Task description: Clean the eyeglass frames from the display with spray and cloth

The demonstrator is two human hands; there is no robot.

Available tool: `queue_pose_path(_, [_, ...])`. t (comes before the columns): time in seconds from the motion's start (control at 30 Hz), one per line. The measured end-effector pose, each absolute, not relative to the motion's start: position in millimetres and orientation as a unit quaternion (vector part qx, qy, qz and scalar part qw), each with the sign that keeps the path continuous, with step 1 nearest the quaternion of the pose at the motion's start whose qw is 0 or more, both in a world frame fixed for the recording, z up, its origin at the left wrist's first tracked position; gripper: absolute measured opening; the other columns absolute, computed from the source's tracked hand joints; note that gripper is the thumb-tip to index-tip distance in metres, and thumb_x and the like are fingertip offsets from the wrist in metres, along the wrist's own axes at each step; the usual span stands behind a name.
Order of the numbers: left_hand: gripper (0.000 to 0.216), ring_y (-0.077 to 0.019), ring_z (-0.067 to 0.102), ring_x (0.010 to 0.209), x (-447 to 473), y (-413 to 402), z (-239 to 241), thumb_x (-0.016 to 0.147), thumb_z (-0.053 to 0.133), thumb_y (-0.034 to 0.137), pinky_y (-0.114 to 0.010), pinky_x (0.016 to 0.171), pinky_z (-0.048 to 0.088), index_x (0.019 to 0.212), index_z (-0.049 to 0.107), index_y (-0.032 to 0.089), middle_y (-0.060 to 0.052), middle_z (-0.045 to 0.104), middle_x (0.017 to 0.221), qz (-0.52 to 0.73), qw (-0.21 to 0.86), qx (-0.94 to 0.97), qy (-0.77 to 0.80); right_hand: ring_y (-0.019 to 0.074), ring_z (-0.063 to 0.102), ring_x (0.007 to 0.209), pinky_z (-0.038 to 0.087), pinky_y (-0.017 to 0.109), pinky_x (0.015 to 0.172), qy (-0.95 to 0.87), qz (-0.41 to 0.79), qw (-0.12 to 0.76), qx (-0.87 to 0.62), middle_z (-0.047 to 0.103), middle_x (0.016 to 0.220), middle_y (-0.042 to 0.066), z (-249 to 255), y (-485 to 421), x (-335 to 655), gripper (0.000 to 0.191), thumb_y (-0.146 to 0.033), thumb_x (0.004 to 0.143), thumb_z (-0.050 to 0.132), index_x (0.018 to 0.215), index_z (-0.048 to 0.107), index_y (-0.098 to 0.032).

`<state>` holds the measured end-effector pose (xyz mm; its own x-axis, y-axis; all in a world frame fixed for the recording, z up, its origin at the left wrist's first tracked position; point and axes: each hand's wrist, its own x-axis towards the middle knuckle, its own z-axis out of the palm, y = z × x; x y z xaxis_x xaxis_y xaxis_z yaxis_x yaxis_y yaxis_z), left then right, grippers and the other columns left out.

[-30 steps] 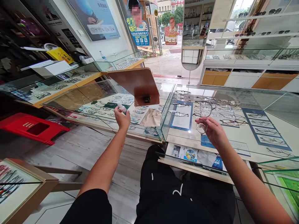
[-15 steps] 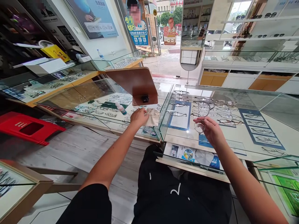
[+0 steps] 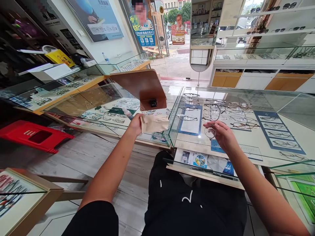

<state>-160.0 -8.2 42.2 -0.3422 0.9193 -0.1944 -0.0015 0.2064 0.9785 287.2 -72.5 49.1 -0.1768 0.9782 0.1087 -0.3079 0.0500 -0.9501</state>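
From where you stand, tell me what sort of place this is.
Most likely an eyeglass shop: rows of glasses lie inside the glass counter, and sunglasses sit on shelves beyond it.

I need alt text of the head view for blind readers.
A person's left hand holds a beige cloth and the right hand holds thin-rimmed glasses, above glass display cases of eyeglasses. Just beyond the left hand are a small bottle and a brown panel.
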Motion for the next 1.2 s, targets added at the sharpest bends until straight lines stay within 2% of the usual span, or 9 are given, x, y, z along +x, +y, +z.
queue_pose_path(0.2, [0.04,-0.0357,0.08,0.115,-144,-33,49,0.072,0.084,0.019,-0.045,0.094,0.07,0.11,0.076,0.014,-0.017,0.083,0.116,0.523,0.545,0.332,0.564,0.0298,0.076,0.115,0.058,0.045,0.098,-0.491,0.596,0.534,-0.344,0.086,0.115,0.008,45,-71,289,0.029,-0.055,0.092,0.082,0.105,0.084,-0.03])
queue_pose_path(0.37, [0.04,-0.0335,0.078,0.122,-124,-45,65,0.081,0.081,0.015,-0.043,0.101,0.069,0.12,0.076,0.016,-0.014,0.083,0.122,0.555,0.585,0.321,0.496,0.0309,0.076,0.115,0.059,0.046,0.097,-0.488,0.592,0.537,-0.351,0.086,0.113,0.009,46,-71,290,0.028,-0.054,0.09,0.084,0.103,0.084,-0.029])
queue_pose_path(0.6, [0.078,-0.0321,0.082,0.11,-77,-62,101,0.067,0.077,0.004,-0.029,0.074,0.066,0.143,0.069,0.022,-0.009,0.082,0.122,0.465,0.649,0.412,0.439,0.0303,0.076,0.116,0.058,0.044,0.098,-0.493,0.583,0.544,-0.349,0.086,0.113,0.008,49,-71,290,0.028,-0.055,0.091,0.082,0.103,0.084,-0.03])
queue_pose_path(0.67, [0.08,-0.0318,0.082,0.107,-64,-65,113,0.067,0.077,0.004,-0.028,0.073,0.065,0.144,0.07,0.023,-0.009,0.083,0.118,0.395,0.661,0.458,0.445,0.0309,0.076,0.115,0.059,0.045,0.097,-0.493,0.58,0.546,-0.35,0.086,0.113,0.008,50,-71,290,0.028,-0.056,0.09,0.082,0.102,0.083,-0.03])
queue_pose_path(0.77, [0.075,-0.028,0.081,0.087,-50,-66,131,0.072,0.08,0.009,-0.026,0.061,0.058,0.144,0.073,0.027,-0.008,0.084,0.103,0.284,0.644,0.527,0.475,0.0311,0.076,0.115,0.059,0.045,0.097,-0.491,0.58,0.547,-0.351,0.086,0.112,0.009,51,-72,289,0.03,-0.057,0.088,0.083,0.101,0.083,-0.03])
queue_pose_path(0.9, [0.052,-0.0216,0.072,0.066,-41,-63,150,0.078,0.085,0.021,-0.024,0.052,0.047,0.129,0.081,0.028,-0.002,0.078,0.079,0.232,0.58,0.588,0.513,0.0304,0.076,0.115,0.059,0.044,0.097,-0.485,0.586,0.547,-0.349,0.087,0.111,0.008,52,-73,288,0.03,-0.058,0.087,0.085,0.1,0.083,-0.031])
queue_pose_path(1.03, [0.034,-0.0226,0.069,0.064,-32,-57,161,0.075,0.092,0.033,-0.026,0.05,0.042,0.108,0.085,0.027,-0.002,0.077,0.077,0.205,0.49,0.643,0.552,0.0308,0.076,0.117,0.058,0.044,0.099,-0.495,0.59,0.539,-0.341,0.087,0.11,0.008,53,-74,288,0.031,-0.059,0.087,0.085,0.099,0.083,-0.03])
queue_pose_path(1.1, [0.027,-0.0236,0.068,0.063,-28,-52,164,0.07,0.097,0.039,-0.028,0.049,0.039,0.09,0.084,0.026,-0.003,0.075,0.075,0.199,0.434,0.661,0.58,0.0313,0.077,0.116,0.058,0.045,0.099,-0.503,0.59,0.533,-0.339,0.087,0.111,0.008,53,-74,288,0.032,-0.06,0.087,0.084,0.099,0.083,-0.03])
queue_pose_path(1.2, [0.032,-0.0241,0.064,0.06,-27,-43,164,0.062,0.101,0.041,-0.03,0.048,0.033,0.07,0.075,0.025,-0.003,0.069,0.067,0.227,0.377,0.664,0.604,0.031,0.077,0.113,0.059,0.046,0.098,-0.513,0.591,0.525,-0.335,0.087,0.112,0.008,54,-75,288,0.034,-0.062,0.088,0.083,0.099,0.083,-0.03])
